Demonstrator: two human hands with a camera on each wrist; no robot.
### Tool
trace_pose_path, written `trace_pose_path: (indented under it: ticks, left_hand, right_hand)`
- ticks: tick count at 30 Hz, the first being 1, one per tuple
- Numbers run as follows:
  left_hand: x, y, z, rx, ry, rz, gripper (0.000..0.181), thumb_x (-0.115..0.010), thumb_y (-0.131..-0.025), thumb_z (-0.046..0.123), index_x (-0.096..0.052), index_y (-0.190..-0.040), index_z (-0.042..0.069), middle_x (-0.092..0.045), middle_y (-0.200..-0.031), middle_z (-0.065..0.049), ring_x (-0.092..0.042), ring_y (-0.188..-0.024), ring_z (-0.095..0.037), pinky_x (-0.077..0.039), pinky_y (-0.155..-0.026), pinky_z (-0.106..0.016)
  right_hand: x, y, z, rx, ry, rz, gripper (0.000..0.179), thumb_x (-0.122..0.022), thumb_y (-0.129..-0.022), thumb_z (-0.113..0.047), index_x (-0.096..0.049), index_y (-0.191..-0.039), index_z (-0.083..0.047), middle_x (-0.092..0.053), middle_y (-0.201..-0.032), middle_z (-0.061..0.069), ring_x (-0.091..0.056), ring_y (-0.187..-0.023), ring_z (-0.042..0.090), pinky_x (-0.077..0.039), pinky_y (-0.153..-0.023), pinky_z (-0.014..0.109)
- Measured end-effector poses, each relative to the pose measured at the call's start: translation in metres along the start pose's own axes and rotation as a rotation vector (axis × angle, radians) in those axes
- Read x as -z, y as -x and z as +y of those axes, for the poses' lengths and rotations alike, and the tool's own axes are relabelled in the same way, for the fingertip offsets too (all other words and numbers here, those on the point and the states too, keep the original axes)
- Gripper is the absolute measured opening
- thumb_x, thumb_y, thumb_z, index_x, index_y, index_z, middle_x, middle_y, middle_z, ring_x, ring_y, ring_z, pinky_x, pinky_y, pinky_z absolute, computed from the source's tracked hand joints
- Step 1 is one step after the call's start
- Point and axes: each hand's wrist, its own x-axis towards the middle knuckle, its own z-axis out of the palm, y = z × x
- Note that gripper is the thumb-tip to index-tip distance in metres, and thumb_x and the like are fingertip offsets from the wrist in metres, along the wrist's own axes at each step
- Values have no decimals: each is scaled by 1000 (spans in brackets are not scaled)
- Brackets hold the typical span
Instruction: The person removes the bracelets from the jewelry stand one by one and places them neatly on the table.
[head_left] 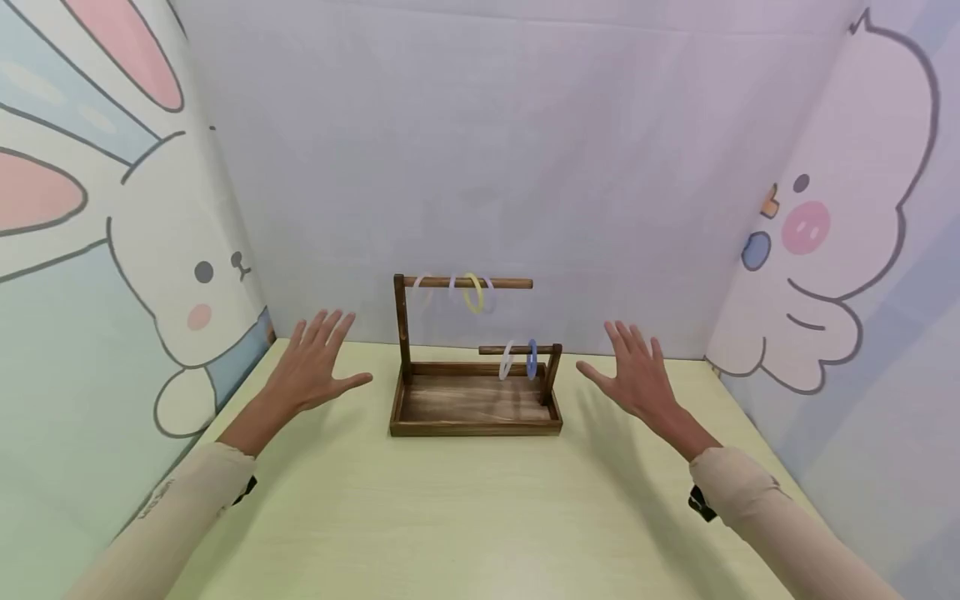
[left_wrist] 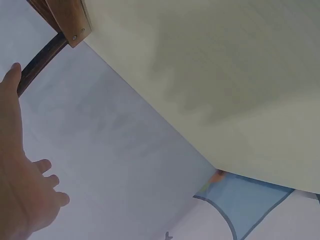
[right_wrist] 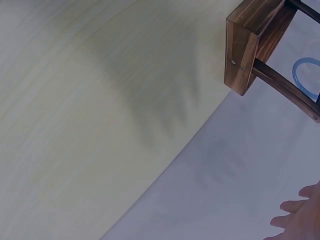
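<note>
A dark wooden rack with a tray base and two horizontal bars stands on the table in the head view. From its upper bar hang several rings, among them a yellow ring and pale ones. The lower bar carries a white ring and a blue ring. My left hand hovers left of the rack, fingers spread and holding nothing. To the rack's right, my right hand is raised the same way, also holding nothing. Neither hand touches the rack.
The pale wooden table meets a plain light cloth wall just behind the rack. Side walls carry a printed rabbit at left and a printed white character at right.
</note>
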Motion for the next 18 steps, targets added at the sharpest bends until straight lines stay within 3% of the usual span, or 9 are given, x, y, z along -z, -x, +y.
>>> trace_pose_path:
  ticks: [18]
  left_hand:
    - [0, -25, 15, 17, 136, -30, 115, -77, -87, 60, -12, -168, 12, -26, -167, -23, -26, -152, -46, -18, -123, -67]
  right_hand:
    - [3, -13, -23, 57, -75, 82, 85, -70, -96, -53, -41, -157, -1, -49, -153, 24, -46, -141, 42, -19, -121, 71]
